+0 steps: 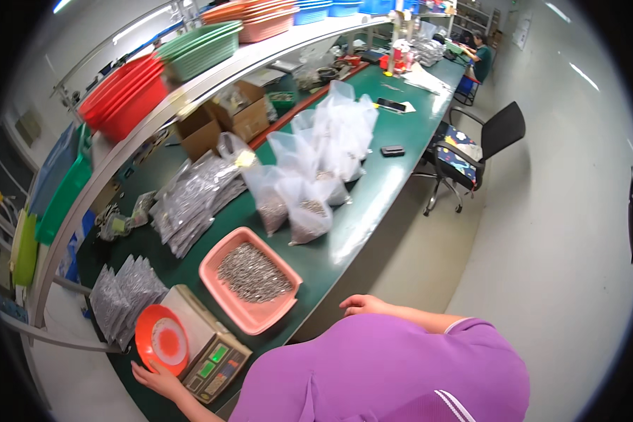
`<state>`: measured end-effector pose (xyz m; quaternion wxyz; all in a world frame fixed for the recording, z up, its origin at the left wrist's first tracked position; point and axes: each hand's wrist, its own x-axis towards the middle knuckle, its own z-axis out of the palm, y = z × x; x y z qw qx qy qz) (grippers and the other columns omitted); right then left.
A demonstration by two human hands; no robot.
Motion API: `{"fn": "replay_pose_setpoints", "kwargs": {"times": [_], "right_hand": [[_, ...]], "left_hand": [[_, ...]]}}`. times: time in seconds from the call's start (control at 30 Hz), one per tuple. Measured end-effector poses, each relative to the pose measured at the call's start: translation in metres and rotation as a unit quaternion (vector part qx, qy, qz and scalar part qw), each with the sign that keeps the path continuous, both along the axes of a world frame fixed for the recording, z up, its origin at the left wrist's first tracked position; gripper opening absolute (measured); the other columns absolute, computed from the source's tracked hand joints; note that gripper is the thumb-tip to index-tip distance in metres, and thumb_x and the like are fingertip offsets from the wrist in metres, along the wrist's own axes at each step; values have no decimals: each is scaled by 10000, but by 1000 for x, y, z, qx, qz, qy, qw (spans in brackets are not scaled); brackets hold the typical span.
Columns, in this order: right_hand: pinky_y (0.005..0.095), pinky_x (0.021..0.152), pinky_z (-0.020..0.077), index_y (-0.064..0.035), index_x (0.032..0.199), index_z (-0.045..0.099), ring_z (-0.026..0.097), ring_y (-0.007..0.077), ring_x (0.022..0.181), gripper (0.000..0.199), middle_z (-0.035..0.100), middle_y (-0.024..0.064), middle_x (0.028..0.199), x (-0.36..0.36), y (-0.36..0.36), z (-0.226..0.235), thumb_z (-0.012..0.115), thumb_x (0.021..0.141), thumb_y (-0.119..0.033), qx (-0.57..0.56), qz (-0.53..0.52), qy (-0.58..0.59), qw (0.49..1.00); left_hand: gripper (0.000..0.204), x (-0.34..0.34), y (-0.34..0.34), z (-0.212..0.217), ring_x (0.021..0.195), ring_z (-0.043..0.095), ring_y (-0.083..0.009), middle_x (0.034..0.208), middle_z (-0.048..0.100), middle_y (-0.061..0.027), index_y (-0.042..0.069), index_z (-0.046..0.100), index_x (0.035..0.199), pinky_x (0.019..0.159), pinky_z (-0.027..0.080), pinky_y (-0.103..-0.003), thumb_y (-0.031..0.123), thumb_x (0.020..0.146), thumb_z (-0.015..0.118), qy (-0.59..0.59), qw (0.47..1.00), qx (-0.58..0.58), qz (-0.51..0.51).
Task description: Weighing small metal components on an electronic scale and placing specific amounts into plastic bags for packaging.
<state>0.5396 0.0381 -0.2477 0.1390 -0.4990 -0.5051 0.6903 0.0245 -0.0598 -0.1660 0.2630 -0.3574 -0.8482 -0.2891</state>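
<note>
The orange dish [162,340] sits on the scale [202,342] at the near end of the green surface [373,190]. Her left hand [156,380] lies open against its rim; right hand [362,304] rests empty, loosely curled, beside the pink tray [221,299].

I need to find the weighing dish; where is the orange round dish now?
In the head view the orange dish sits on the scale at the lower left of the green bench, beside the pink tray, with the left hand touching its near rim.
</note>
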Motion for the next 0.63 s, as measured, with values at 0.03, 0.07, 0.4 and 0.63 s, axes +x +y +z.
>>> {"fn": "replay_pose_setpoints", "kwargs": {"times": [0.03,0.07,0.4,0.63], "right_hand": [[293,803,463,-36,1129,527,575,148,901,308,614,78,955,30,-5,-4,531,842,-145,9,-38,-27,999],[297,816,460,-56,1125,549,578,154,908,319,618,82,975,59,-12,-8,534,826,-166,-2,-74,-51,996],[248,709,477,-21,1145,504,579,116,811,301,604,72,942,263,-92,-36,510,859,-115,-16,-404,20,914],[238,697,466,-31,1167,496,566,120,790,330,598,82,942,323,-106,-76,549,852,-113,-9,-530,26,848]], "left_hand": [[407,35,18,9,1109,437,-362,1236,412,-227,-43,416,1224,945,366,-423,110,858,509,-4,995,50,-83],[388,73,42,16,1125,427,-353,1230,427,-219,-47,440,1193,961,348,-406,65,830,515,19,991,45,-123],[424,455,163,2,1132,478,-296,1222,491,-176,26,461,1219,947,375,-352,209,842,519,-260,444,-560,-650],[479,543,240,-15,1082,492,-344,1220,462,-221,53,487,1197,912,406,-378,294,792,571,-36,562,-573,-595]]}}
